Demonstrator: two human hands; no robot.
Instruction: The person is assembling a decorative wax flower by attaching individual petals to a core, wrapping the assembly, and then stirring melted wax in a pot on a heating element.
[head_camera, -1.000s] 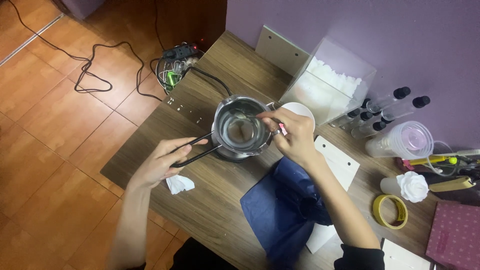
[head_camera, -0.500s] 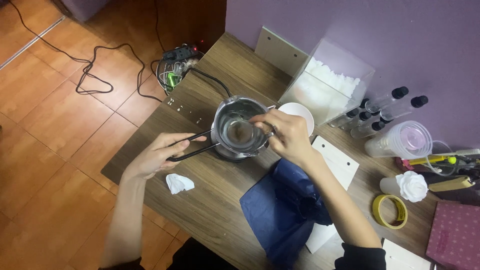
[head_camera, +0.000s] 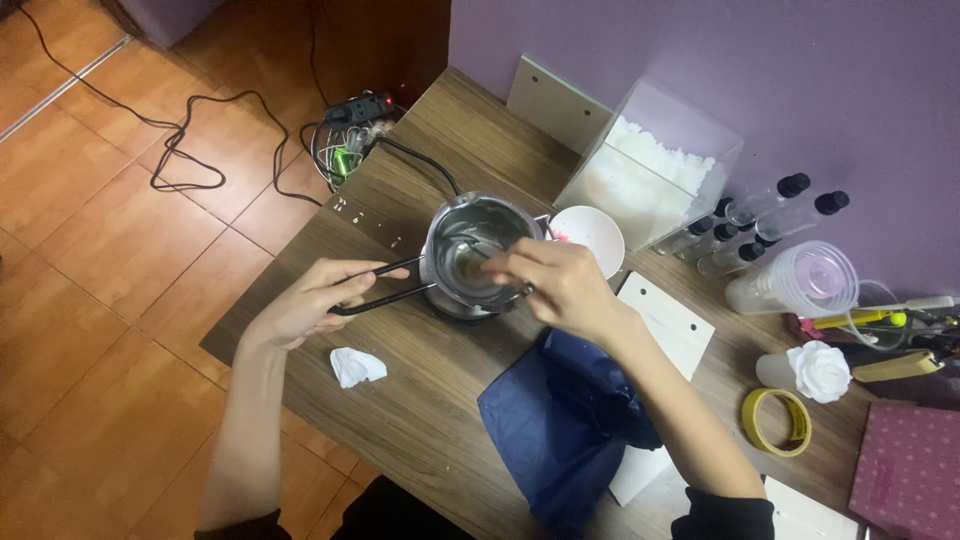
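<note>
One metal pot (head_camera: 478, 250) sits mid-frame on the wooden desk (head_camera: 420, 420), clear liquid inside. My left hand (head_camera: 305, 305) is left of it, fingers (head_camera: 355, 285) curled and pinching the one dark handle (head_camera: 385, 285). My right hand (head_camera: 560, 285) hangs over the pot's right rim, fingers pressed together around something thin dipped into the pot; can't tell what it is. One white bowl (head_camera: 590, 232) just right of the pot, touching or nearly so. One crumpled white tissue (head_camera: 356, 366) on the desk below my left hand, apart from it. One dark blue cloth (head_camera: 560, 420) under my right forearm, lower centre. One clear box (head_camera: 650, 170) of white flakes upper centre-right. About five small clear bottles with black caps (head_camera: 760, 215) right of the box; exact count hard to tell. One clear lidded cup (head_camera: 800, 282) lying at right. One white rose shape (head_camera: 818, 370) and one yellow tape roll (head_camera: 775, 420) lower right. One pink dotted box (head_camera: 910, 470) at the bottom right corner. One power strip (head_camera: 360, 107) with cables on the floor, upper left.
</note>
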